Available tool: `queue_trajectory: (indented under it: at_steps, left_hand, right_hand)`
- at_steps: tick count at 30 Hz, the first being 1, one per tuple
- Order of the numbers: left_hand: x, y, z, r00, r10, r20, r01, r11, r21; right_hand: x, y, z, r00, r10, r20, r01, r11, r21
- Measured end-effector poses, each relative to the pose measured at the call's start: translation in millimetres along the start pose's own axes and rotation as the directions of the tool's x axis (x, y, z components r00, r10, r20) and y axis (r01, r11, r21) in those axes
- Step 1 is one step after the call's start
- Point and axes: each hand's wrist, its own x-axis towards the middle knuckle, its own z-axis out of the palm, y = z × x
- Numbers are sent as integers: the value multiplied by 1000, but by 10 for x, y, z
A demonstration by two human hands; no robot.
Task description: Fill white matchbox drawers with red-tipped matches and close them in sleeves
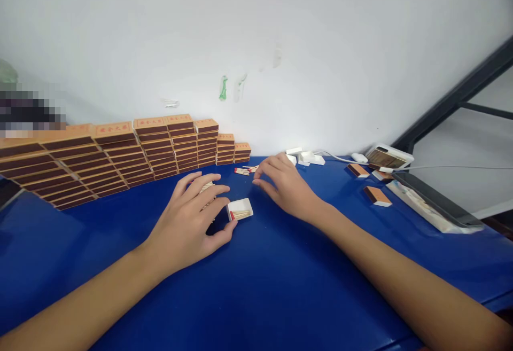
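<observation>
The left hand [192, 217] curls over a bundle of matches [207, 186], its thumb pressed to the near side of the open tray [239, 211], seemingly to keep it from sliding on the blue tabletop [260, 287]. The tray lies flat, red match heads toward that hand. Just beyond the tray, the right hand [286, 188] is loosely spread and holds nothing, its fingertips beside loose matches [245, 170]. Further behind the tray, filled matchboxes [120, 153] stand stacked against the wall, clear of the hands. Empty trays [305, 157] lie behind it to the right.
</observation>
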Motion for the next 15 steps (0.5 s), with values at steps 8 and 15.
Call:
queue_trajectory:
  at_steps: [8, 15]
  left_hand:
    - [-9, 20, 2, 1000, -8, 2, 8, 1000, -8]
    - [1, 15, 3, 1000, -4, 6, 4, 1000, -4]
  right_hand:
    - [34, 408, 167, 996, 77, 37, -72, 989, -126]
    - [54, 420, 183, 994, 98, 38, -95, 993, -64]
